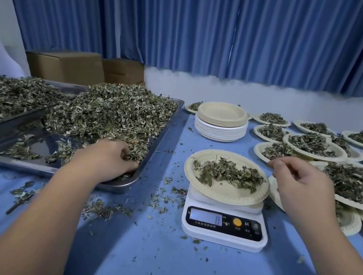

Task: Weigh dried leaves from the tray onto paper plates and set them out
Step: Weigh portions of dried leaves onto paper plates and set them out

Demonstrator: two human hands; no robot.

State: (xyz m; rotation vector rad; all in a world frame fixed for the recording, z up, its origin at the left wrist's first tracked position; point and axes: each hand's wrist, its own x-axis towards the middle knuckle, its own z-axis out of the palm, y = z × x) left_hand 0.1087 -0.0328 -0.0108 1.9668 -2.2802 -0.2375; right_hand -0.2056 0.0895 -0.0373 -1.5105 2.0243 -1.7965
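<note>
Left hand (115,155) digs, fingers curled, into dried green leaves (112,111) in one steel tray (164,134); right hand (298,181) hovers loosely pinched, empty, beside one leaf-laden paper plate (224,192) on one white scale (224,228).

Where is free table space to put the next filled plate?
Bare cloth lies between the tray and the stack of empty plates, and in front of the scale. The right side, with filled plates, is crowded.
</note>
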